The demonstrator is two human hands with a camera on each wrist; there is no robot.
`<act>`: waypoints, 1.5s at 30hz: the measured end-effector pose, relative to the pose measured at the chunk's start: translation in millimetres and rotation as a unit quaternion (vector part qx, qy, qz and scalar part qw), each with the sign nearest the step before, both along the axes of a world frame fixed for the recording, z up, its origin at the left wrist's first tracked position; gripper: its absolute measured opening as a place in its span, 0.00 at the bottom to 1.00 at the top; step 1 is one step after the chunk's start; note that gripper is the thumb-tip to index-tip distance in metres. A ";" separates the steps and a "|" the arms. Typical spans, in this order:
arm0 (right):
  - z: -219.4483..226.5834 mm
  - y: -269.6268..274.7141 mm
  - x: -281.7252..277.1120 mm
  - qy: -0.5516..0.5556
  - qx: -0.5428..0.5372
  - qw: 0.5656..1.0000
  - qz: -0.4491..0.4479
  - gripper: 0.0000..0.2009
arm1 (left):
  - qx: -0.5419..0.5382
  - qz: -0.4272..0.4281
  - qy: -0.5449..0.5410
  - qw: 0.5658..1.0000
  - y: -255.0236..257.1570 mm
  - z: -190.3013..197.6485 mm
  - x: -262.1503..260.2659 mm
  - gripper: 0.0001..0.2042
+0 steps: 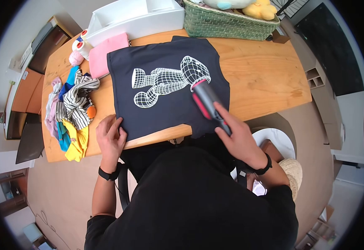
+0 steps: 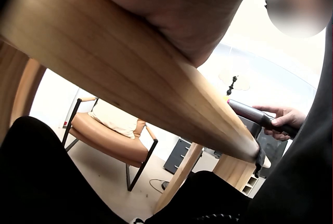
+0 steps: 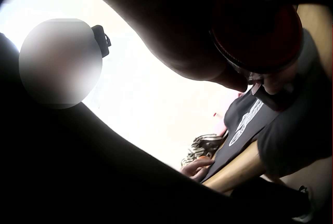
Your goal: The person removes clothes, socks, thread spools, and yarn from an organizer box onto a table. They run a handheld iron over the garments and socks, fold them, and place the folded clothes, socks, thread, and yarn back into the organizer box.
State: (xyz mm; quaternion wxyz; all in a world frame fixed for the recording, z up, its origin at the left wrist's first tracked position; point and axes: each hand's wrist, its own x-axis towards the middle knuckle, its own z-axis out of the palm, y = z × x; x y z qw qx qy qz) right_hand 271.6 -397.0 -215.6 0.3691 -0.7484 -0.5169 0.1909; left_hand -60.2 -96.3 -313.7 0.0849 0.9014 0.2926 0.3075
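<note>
We find the charcoal-black cloth garment [image 1: 169, 108] spread on the pale wooden table [image 1: 269, 71], a white wireframe bear [image 1: 161, 79] printed across it. Our left hand [image 1: 111, 133] rests at its near left corner, fingers bent, tips on the cloth; whether they pinch it, we cannot tell. Our right hand [image 1: 238, 135] has its fingers wrapped round the handle of a grey-and-pink, elongated handheld appliance [image 1: 207, 102]. The appliance's far end overlaps the bear's head; contact with the cloth is unclear.

From the head view we read the whole print; the right wrist view gives only a slanted strip, but shows dark cloth draped over the table's front edge. The left wrist view shows that edge side-on, thick and rounded.

Near our left hand, bare wood tapers along the hem. A heap of mixed striped, yellow and blue clothes [image 1: 73, 104] bounds the left side; a folded pink cloth [image 1: 102, 56] lies at the far left corner. A green woven basket [image 1: 227, 24] stands beyond. The broadest exposed wood runs right of the garment.
</note>
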 end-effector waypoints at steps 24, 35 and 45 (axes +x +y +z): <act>7.6 -63.4 23.8 0.050 -0.007 0.968 -0.245 0.38 | 0.051 -0.316 0.324 0.890 -32.9 18.7 301.0 0.59; -0.4 -48.7 18.4 0.038 0.057 0.986 -0.150 0.37 | 0.035 -0.295 0.321 0.899 6.1 17.4 339.8 0.58; -4.4 -35.0 -17.5 0.046 0.017 0.998 -0.049 0.40 | 0.054 -0.310 0.349 0.883 8.1 66.4 291.4 0.56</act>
